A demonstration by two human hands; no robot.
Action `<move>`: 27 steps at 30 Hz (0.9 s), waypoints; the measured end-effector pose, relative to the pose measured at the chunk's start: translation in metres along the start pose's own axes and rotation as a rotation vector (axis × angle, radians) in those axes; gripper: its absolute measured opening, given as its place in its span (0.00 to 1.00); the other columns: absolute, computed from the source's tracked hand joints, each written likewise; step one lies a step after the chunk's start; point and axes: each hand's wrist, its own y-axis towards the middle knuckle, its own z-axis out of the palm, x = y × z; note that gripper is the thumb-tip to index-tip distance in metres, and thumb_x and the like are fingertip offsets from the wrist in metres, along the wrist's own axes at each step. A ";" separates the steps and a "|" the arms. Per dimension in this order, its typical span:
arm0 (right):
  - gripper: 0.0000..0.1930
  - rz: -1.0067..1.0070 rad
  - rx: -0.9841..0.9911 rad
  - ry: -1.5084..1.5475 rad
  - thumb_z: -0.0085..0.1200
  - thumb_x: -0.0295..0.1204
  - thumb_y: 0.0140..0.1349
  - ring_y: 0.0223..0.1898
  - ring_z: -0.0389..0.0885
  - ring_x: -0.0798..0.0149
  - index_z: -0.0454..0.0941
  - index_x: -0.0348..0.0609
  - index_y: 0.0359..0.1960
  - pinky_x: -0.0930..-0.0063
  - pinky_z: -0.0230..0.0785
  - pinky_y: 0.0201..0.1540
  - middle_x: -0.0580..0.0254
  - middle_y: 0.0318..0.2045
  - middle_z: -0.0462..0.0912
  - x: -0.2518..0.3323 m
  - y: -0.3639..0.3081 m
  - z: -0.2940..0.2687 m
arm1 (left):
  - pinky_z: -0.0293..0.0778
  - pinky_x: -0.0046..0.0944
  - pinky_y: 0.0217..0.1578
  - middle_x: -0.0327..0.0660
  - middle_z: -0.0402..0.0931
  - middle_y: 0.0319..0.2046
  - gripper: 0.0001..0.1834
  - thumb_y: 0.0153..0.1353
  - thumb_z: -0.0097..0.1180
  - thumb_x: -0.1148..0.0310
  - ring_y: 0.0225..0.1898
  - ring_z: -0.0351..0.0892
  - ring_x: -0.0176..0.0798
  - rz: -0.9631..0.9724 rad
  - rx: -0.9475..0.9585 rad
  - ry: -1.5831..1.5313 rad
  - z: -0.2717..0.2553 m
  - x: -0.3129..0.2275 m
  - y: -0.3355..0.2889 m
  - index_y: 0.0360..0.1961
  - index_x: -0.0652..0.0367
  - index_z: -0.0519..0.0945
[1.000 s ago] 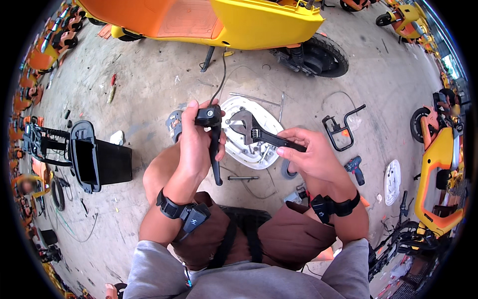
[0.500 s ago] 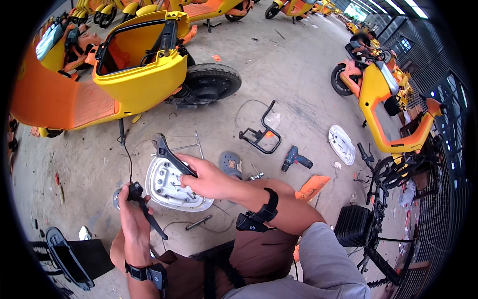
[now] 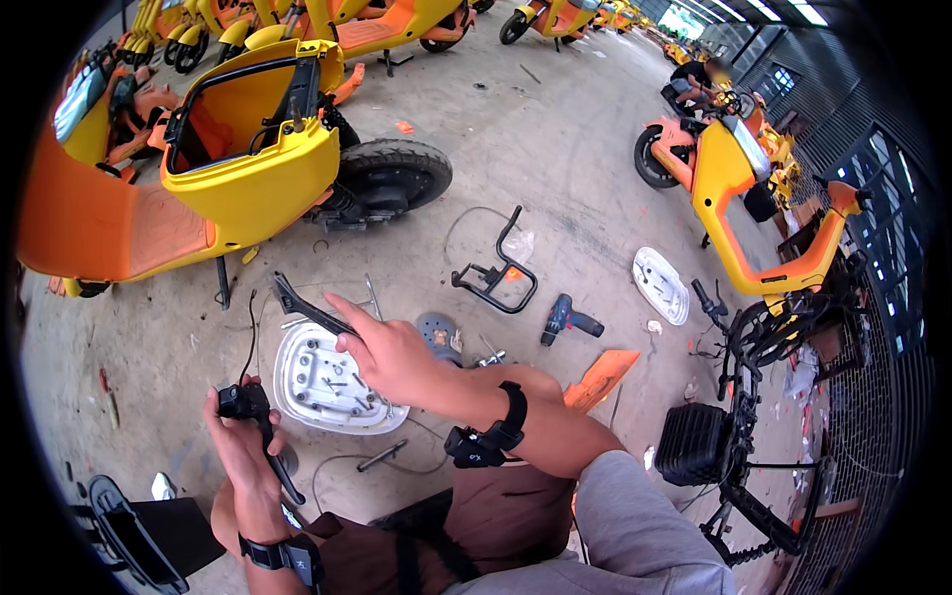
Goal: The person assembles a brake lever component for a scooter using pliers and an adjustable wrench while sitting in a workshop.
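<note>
My left hand is closed around a black brake lever with its clamp end up and a thin black cable rising from it. Its curved blade points down toward my lap. My right hand grips a dark wrench by its handle, index finger stretched along above it and the wide head pointing up and left. Below the wrench lies a white plastic tray-like cover, holding several bolts and small metal parts. My right hand hides part of its right edge.
A yellow-orange scooter stands at left, another at right. On the concrete lie a black tubular bracket, a cordless drill, a second white cover and an orange panel. A stripped frame stands at right. A person sits far back.
The view has shifted, so the surroundings sit further left. My left hand has turned the brake lever, and its palm now faces up more. My right index finger has straightened off the wrench.
</note>
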 end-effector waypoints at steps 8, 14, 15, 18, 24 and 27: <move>0.30 0.315 0.167 0.360 0.52 0.27 0.65 0.26 0.84 0.51 0.59 0.43 0.69 0.67 0.75 0.32 0.51 0.23 0.84 0.011 0.005 -0.021 | 0.57 0.30 0.17 0.33 0.74 0.40 0.31 0.65 0.43 0.37 0.28 0.72 0.34 -0.111 0.059 -0.076 -0.007 0.005 0.008 0.48 0.55 0.74; 0.33 -0.135 -0.124 -0.044 0.53 0.27 0.63 0.17 0.78 0.48 0.56 0.41 0.70 0.57 0.71 0.24 0.51 0.15 0.77 0.015 0.008 -0.026 | 0.57 0.30 0.17 0.34 0.74 0.40 0.31 0.64 0.44 0.37 0.28 0.73 0.35 -0.091 0.029 -0.086 -0.005 0.005 0.007 0.48 0.55 0.74; 0.33 -0.121 -0.166 -0.063 0.53 0.27 0.63 0.18 0.79 0.48 0.56 0.42 0.70 0.58 0.71 0.24 0.51 0.16 0.78 0.013 0.010 -0.028 | 0.57 0.30 0.17 0.34 0.74 0.40 0.31 0.64 0.44 0.37 0.28 0.73 0.35 -0.096 0.032 -0.089 -0.005 0.006 0.008 0.48 0.55 0.74; 0.31 -0.065 -0.270 -0.137 0.52 0.27 0.63 0.19 0.80 0.47 0.58 0.42 0.68 0.58 0.71 0.24 0.52 0.16 0.79 0.007 0.022 -0.038 | 0.58 0.30 0.17 0.34 0.74 0.39 0.31 0.64 0.44 0.37 0.28 0.73 0.35 -0.103 0.032 -0.102 -0.009 0.007 0.008 0.48 0.55 0.73; 0.25 0.038 -0.177 -0.325 0.49 0.30 0.64 0.20 0.79 0.44 0.63 0.41 0.64 0.53 0.71 0.27 0.50 0.15 0.77 -0.009 0.026 -0.038 | 0.58 0.31 0.18 0.34 0.73 0.39 0.31 0.65 0.43 0.38 0.29 0.73 0.35 -0.136 0.060 -0.098 -0.007 0.007 0.003 0.47 0.56 0.73; 0.22 -0.002 -0.103 -0.407 0.49 0.31 0.64 0.20 0.79 0.44 0.67 0.40 0.60 0.52 0.71 0.28 0.49 0.16 0.78 -0.014 0.021 -0.033 | 0.58 0.31 0.18 0.34 0.73 0.39 0.30 0.65 0.43 0.38 0.29 0.73 0.36 -0.157 0.070 -0.102 -0.007 0.009 0.004 0.47 0.56 0.73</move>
